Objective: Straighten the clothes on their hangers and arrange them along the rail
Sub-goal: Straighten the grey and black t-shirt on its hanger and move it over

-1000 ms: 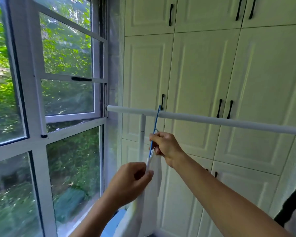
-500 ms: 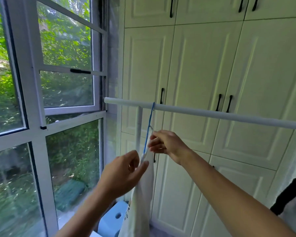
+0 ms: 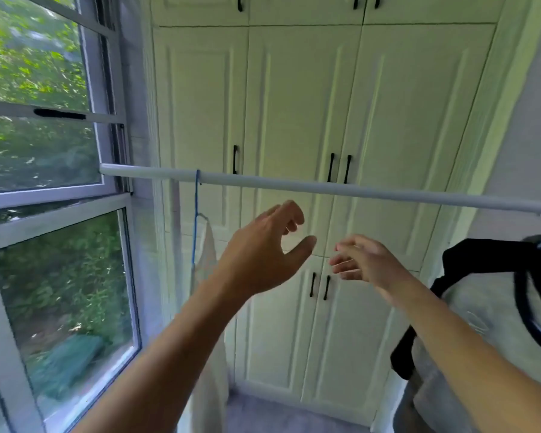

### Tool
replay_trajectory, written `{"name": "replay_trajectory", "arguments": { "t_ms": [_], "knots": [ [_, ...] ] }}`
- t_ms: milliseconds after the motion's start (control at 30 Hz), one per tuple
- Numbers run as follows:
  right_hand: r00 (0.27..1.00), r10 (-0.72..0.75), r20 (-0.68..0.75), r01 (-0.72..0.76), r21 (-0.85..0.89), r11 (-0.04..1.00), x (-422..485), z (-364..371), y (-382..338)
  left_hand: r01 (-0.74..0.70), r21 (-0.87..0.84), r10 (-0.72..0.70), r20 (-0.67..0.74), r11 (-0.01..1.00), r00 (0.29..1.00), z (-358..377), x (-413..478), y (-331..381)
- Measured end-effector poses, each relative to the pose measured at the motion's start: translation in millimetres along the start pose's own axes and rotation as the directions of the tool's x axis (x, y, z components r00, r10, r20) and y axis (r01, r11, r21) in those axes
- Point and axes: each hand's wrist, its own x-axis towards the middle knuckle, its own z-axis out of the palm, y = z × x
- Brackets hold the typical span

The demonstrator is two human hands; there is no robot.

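Clothes hang at two places on a white rail [image 3: 356, 191] that runs across the view from the window side on the left to the right edge, in front of a wall of cream cupboard doors [image 3: 294, 104] with black handles. A large window [image 3: 53, 182] with a pale frame fills the left side, green leaves showing beyond the glass.

At the right edge hangs a grey garment with black trim [image 3: 481, 307], partly cut off by the picture border; its hanger cannot be made out. Near the left end of the rail a white garment [image 3: 208, 254] hangs on a thin blue hanger [image 3: 196, 220], seen edge-on, its hook over the rail. The lower part of this garment is hidden behind the left forearm.

Both bare arms reach forward below the rail. The left hand [image 3: 263, 251] is loose, its fingers curled and thumb spread, grasping nothing, just to the right of the white garment. The right hand [image 3: 366, 260] is also released, its fingers slightly blurred and pointing left towards the other hand, with a gap between them.
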Motion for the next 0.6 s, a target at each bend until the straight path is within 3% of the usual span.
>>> {"name": "replay_trajectory", "arguments": {
  "t_ms": [167, 333, 467, 600],
  "knots": [
    [0.984, -0.044, -0.171, 0.002, -0.239, 0.971, -57.1, -95.0, 18.2, 0.009, -0.253, 0.008, 0.066, 0.967, 0.998, 70.6, 19.9, 36.1],
    [0.920, -0.191, -0.343, -0.044, -0.574, 0.817, -111.2, -172.1, 27.7, 0.025, -0.341, 0.050, 0.210, 0.940, 0.976, 144.9, 37.0, 61.3],
    [0.797, -0.321, -0.512, -0.190, -0.716, 0.672, -143.3, -205.1, 51.0, 0.032, -0.412, 0.106, 0.309, 0.911, 0.945, 193.3, 47.5, 87.9],
    [0.737, -0.339, -0.584, -0.390, -0.778, 0.493, -159.7, -222.3, 86.0, 0.049, -0.448, 0.140, 0.378, 0.893, 0.915, 236.0, 50.6, 111.8]
  ]
}}
